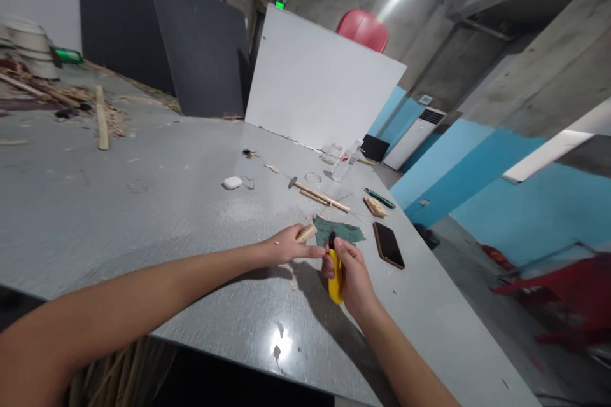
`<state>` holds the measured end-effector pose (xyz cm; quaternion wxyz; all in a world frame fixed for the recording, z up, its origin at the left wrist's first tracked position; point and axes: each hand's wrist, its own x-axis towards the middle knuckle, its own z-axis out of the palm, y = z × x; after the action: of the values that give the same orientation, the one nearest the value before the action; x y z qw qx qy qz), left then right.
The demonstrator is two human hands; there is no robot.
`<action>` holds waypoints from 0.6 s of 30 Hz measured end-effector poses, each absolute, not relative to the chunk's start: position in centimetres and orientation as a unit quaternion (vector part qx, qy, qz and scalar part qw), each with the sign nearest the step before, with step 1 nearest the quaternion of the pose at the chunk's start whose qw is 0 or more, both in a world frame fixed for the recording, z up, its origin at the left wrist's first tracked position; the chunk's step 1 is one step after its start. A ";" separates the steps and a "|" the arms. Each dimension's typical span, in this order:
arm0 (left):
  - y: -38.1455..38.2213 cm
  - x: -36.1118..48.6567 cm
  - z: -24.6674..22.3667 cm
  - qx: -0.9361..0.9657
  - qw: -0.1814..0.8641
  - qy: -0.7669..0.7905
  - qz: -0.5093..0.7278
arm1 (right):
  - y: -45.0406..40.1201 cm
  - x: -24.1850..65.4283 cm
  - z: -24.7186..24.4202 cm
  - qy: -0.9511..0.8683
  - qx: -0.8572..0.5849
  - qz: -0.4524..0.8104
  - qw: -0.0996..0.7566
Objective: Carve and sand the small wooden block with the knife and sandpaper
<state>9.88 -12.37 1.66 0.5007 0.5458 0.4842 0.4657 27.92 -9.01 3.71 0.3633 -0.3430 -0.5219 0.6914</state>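
Note:
My left hand (286,245) is closed around a small pale piece of wood (306,234), its end sticking out past the fingers. In my right hand (352,273) is a yellow utility knife (335,280) with a black front end; I cannot make out its blade. The two hands are close together over the near part of the table. Just beyond them a worn dark green sheet (341,230), which looks like sandpaper, lies flat, partly covered by the hands and the knife. Wood dust and small shavings are scattered around it.
Beyond lie a thin-handled hammer (322,195), a white case (233,182), keys (248,153) and a clear bottle (347,161). To the right are a phone (389,245), a carved wooden block (375,206) and a green pen-like tool (380,198). A white board (324,76) stands behind.

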 end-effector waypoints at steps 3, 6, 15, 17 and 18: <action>-12.3 9.9 1.4 0.553 0.511 0.451 0.479 | -9.3 28.0 3.7 -0.540 -0.337 0.701 0.322; -12.4 10.0 1.4 0.552 0.511 0.449 0.482 | -8.9 28.2 3.4 -0.571 -0.334 0.701 0.265; -13.4 10.0 2.3 0.566 0.559 0.390 0.462 | -8.9 28.6 3.7 -0.595 -0.352 0.706 0.158; -13.6 10.0 2.3 0.587 0.533 0.407 0.453 | -8.8 28.7 3.8 -0.594 -0.352 0.708 0.149; -13.6 10.0 2.3 0.599 0.517 0.417 0.448 | -8.8 28.8 3.9 -0.595 -0.353 0.707 0.147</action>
<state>10.00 -13.62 2.26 0.5170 0.5986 0.4165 0.4482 28.75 -8.79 3.87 0.1469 -0.3530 -0.5951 0.7069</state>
